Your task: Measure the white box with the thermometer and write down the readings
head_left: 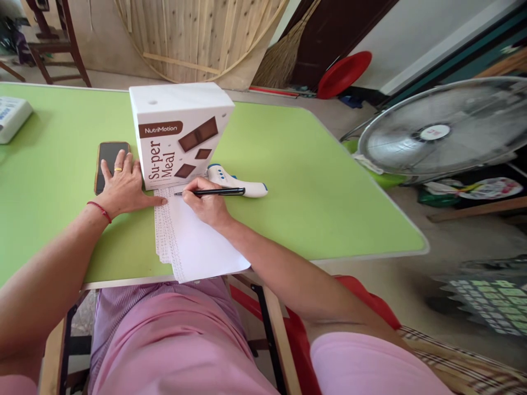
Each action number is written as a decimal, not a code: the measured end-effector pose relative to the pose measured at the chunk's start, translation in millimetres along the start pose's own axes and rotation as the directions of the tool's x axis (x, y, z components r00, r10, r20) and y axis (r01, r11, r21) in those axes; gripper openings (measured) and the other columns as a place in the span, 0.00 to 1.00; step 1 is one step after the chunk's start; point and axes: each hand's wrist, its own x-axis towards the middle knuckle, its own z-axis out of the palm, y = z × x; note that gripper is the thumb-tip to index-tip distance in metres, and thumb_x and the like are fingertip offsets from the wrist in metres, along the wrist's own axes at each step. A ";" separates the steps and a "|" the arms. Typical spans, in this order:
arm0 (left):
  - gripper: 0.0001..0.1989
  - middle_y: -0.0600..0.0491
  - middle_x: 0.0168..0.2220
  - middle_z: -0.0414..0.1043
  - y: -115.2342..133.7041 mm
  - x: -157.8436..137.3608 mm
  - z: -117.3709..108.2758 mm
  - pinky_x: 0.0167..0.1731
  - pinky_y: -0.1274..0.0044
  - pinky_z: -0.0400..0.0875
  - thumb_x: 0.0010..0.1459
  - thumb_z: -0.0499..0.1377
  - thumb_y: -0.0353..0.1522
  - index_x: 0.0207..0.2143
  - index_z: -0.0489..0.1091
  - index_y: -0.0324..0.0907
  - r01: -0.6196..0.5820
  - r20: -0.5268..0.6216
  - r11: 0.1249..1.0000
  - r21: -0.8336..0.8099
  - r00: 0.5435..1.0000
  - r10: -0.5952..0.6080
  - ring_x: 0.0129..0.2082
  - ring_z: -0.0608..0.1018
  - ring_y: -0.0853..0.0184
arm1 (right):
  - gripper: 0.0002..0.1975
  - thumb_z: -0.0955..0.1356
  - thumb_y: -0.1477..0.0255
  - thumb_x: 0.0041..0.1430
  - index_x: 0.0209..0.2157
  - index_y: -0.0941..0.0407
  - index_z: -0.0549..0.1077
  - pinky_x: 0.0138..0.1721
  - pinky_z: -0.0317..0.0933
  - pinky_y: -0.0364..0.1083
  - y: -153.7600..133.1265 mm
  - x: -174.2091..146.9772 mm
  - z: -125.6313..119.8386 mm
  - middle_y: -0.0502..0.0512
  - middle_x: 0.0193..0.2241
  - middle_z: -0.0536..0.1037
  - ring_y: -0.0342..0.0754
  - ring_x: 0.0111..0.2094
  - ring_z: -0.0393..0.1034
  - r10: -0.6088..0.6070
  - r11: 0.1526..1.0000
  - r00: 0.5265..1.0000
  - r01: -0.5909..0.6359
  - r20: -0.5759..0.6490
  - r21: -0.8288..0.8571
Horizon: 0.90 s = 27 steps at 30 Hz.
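Gripping a black pen [214,192], the right hand [206,204] rests on the far end of a stack of white paper sheets [197,241], its fingers curled tight round the barrel. The pen lies almost level, its tip pointing left and touching the paper's far left corner, just in front of a white carton [181,134]. The sheets lie near the middle of the green table [308,186], their near end hanging slightly over the table's near edge; small print runs down the left margin, too fine to read.

To the left, the left hand [123,186] lies flat, fingers spread and open, holding nothing. Its fingertips cover the near part of a dark phone [107,159], and its thumb reaches right to touch the paper's left edge. A ring sits on one finger, and a red cord [99,210] circles the wrist.

The carton stands upright just beyond the paper, marked NutriMotion and Su-per Meal, with brown bars pictured on its front. Just right of the carton's base, a white and blue thermometer gun [236,184] lies on its side, behind the pen.

Farther out, a white device [12,115] sits at the table's far left edge. Off the table to the right stands an electric fan [444,131], and a red basin [343,74] leans against the far wall, beside a straw broom [284,55].
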 end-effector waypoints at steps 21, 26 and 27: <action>0.60 0.29 0.74 0.37 -5.9 1.3 -2.8 0.65 0.38 0.33 0.53 0.63 0.55 0.75 0.40 0.33 -0.023 0.028 1.000 0.001 0.999 0.023 0.73 0.39 0.30 | 0.06 0.67 0.72 0.52 0.24 0.53 0.67 0.28 0.59 0.43 1.3 0.9 0.2 0.45 0.20 0.71 0.42 0.23 0.63 0.007 1.000 1.000 -0.007 -0.005 -0.009; 0.53 0.31 0.75 0.31 -12.4 3.1 -11.7 0.66 0.39 0.33 0.54 0.61 0.46 0.74 0.44 0.32 -0.032 0.142 0.997 0.074 0.990 0.022 0.74 0.36 0.35 | 0.06 0.67 0.72 0.52 0.24 0.53 0.67 0.28 0.59 0.44 0.9 0.7 -1.6 0.45 0.20 0.70 0.43 0.23 0.62 0.006 1.000 1.000 -0.006 0.007 0.023; 0.51 0.32 0.75 0.30 -13.5 3.3 -12.9 0.66 0.39 0.34 0.54 0.60 0.44 0.73 0.45 0.32 -0.033 0.157 0.996 0.086 0.987 0.019 0.74 0.36 0.35 | 0.06 0.67 0.72 0.52 0.24 0.53 0.67 0.28 0.59 0.44 0.8 0.7 -1.7 0.45 0.20 0.70 0.43 0.23 0.62 0.006 1.000 1.000 -0.007 0.011 0.028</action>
